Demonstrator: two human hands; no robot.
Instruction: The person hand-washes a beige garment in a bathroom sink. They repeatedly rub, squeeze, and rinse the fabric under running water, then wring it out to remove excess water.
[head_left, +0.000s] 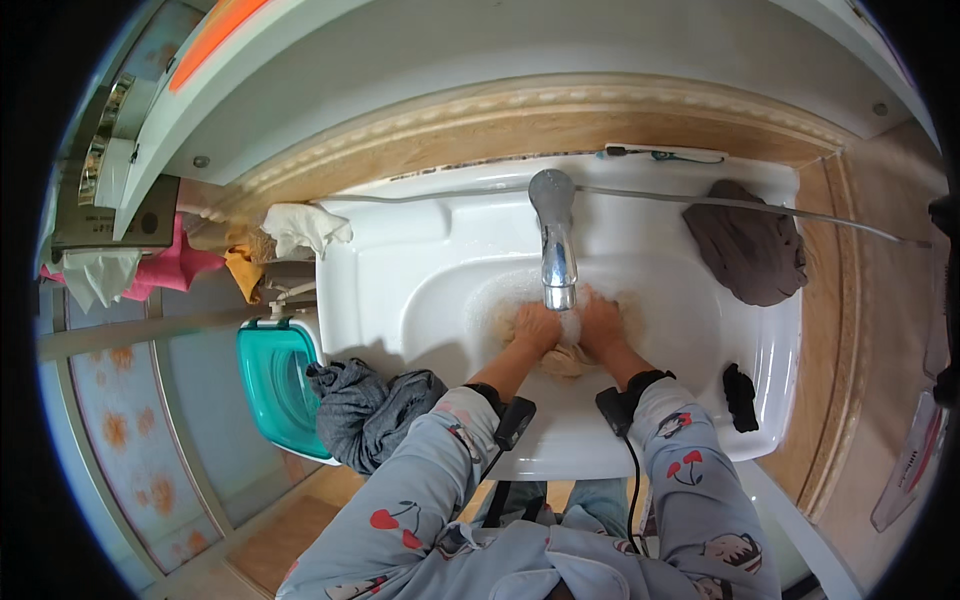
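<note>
Both of my hands are down in the basin of a white ceramic sink (660, 337), under the chrome faucet (559, 270). My left hand (537, 324) touches a wet beige cloth (566, 362) that lies in sudsy water. My right hand (600, 322) is on the other side of the spout, also at the beige cloth. The fingers of both hands are partly hidden by water, suds and the faucet, so their hold on the cloth does not show clearly.
A grey garment (375, 412) hangs over the sink's left edge by a teal-lidded washer (281, 386). A dark brown cloth (746, 244) and black cloth (741, 397) lie at right, a white cloth (306, 229) at back left. A grey hose (675, 199) crosses behind the faucet.
</note>
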